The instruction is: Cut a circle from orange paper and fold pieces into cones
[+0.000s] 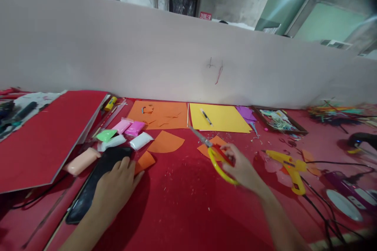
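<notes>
My right hand (240,166) is closed around the red and yellow handles of a pair of scissors (216,160). The blades point up and left across the red table. One orange paper piece (217,145) lies partly behind the scissors. To the left, my left hand (116,184) rests over a black phone (88,192), fingers slightly bent and the thumb apart. Beside its thumb and fingertips is a small orange paper piece (145,161), partly hidden by the hand. A fan-shaped orange paper piece (165,142) lies flat between the hands, farther back.
Orange sheet (159,123) and yellow sheet (226,119) lie along the wall, a pen (206,117) on the yellow one. Clay packets (141,141) and a red board (50,137) are left. A yellow glue gun (290,168), cables and a tray (300,128) are right.
</notes>
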Tool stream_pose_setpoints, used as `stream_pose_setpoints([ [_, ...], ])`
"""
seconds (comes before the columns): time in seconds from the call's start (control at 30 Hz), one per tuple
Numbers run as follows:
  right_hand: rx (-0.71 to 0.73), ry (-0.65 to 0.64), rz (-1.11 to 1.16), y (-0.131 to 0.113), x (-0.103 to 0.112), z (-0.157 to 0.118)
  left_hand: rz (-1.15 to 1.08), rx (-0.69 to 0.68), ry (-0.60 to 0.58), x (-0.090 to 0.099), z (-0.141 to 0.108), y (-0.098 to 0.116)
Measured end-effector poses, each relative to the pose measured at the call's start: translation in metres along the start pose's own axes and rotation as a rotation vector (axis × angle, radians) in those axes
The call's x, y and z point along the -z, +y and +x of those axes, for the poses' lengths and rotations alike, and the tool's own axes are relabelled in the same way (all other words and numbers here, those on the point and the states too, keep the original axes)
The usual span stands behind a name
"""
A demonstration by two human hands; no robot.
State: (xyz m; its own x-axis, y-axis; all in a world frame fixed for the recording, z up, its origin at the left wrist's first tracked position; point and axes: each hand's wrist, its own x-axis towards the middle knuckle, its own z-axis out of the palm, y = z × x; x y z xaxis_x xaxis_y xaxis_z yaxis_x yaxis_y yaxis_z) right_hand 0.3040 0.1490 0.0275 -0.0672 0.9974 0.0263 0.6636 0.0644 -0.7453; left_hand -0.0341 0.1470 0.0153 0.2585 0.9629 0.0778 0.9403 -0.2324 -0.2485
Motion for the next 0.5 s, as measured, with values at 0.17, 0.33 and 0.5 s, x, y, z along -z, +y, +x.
stream_pose_setpoints([
  [0.17,-0.113,0.279,-0.247,0.011,0.035,0.066,0.019,-0.003,0.046,-0.012,-0.001,-0.002],
  [0.33,-0.304,0.29,-0.514,0.018,0.048,0.134,-0.031,-0.019,0.058,-0.013,0.003,-0.005],
  [0.5,-0.368,0.256,-0.56,0.033,0.031,0.153,-0.126,-0.001,0.045,-0.014,0.007,-0.011],
])
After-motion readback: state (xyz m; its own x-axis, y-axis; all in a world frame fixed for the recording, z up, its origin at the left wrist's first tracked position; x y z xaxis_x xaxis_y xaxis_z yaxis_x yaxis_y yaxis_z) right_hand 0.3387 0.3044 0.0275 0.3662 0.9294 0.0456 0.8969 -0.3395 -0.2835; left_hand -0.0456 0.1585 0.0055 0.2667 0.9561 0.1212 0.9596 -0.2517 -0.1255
